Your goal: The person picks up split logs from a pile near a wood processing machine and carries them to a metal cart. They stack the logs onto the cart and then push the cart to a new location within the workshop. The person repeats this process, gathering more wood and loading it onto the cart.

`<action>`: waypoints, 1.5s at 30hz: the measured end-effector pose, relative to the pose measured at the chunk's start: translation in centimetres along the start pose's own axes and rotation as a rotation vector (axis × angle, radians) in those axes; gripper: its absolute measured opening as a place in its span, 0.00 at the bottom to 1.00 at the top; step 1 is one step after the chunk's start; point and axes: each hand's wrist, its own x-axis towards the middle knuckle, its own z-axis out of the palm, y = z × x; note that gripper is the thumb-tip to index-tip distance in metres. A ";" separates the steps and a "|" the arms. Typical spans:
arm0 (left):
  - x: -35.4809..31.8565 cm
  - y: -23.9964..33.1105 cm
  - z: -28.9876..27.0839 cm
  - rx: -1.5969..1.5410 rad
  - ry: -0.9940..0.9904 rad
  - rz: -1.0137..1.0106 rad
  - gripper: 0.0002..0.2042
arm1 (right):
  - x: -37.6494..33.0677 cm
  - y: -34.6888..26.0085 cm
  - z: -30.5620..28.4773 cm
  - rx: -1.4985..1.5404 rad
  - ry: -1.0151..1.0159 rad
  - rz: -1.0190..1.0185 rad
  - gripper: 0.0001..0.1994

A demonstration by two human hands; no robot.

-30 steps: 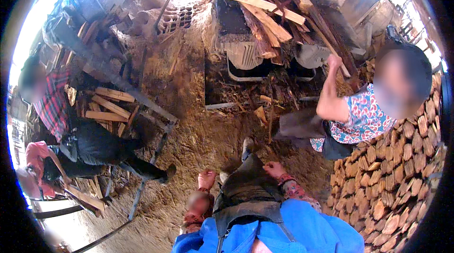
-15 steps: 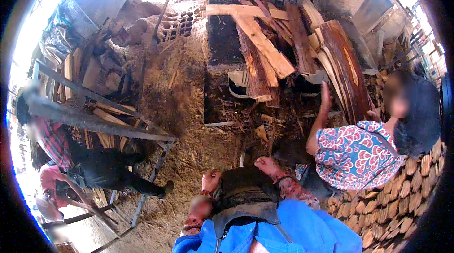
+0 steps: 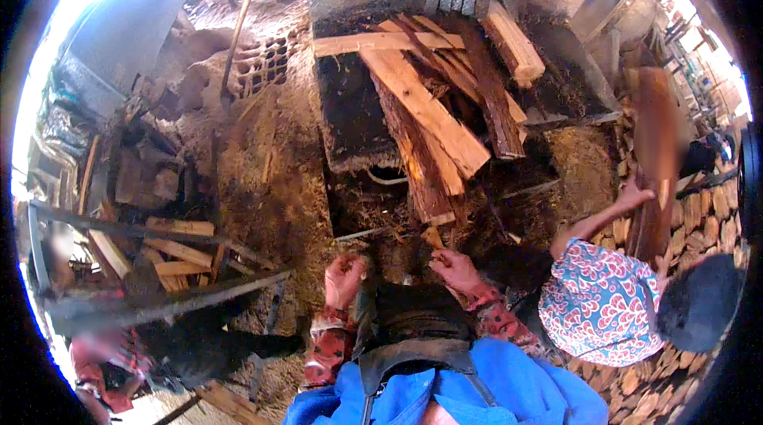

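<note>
My left hand [image 3: 345, 280] is raised in front of the dark apron [image 3: 409, 318], its fingers curled in and nothing visible in them. Across the apron, my right hand [image 3: 456, 270] is also closed, knuckles forward, with no object showing. A small wood chip [image 3: 433, 237] lies just beyond the right hand. Farther off, split wooden slabs [image 3: 421, 99] with bark edges are heaped on a dark metal table [image 3: 350, 139]. At the right, a person in a blue and red patterned top [image 3: 600, 298] grips a long bark-covered slab [image 3: 652, 163].
Stacked cut wood pieces [image 3: 715, 218] fill the right side. A metal frame [image 3: 183, 302] stands at the left beside loose planks [image 3: 181, 250], with another person near it. Bark scraps litter the ground below the table. A long pole [image 3: 246, 20] leans at the back.
The co-worker has carried the bark-covered slab from the table to the right. My view has shifted, and my left hand has lifted slightly; both hands stay curled near the apron.
</note>
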 end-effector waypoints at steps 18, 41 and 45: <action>38.2 25.0 -1.8 0.844 0.339 0.878 0.24 | 17.9 -6.6 -19.7 -0.483 0.625 -0.253 0.33; 30.4 17.4 5.2 0.374 0.027 0.563 0.18 | 14.0 -11.2 -18.1 0.370 0.592 -0.212 0.29; 24.8 13.8 9.4 0.161 -0.078 0.366 0.13 | 14.6 -12.8 -15.9 0.007 0.632 -0.335 0.29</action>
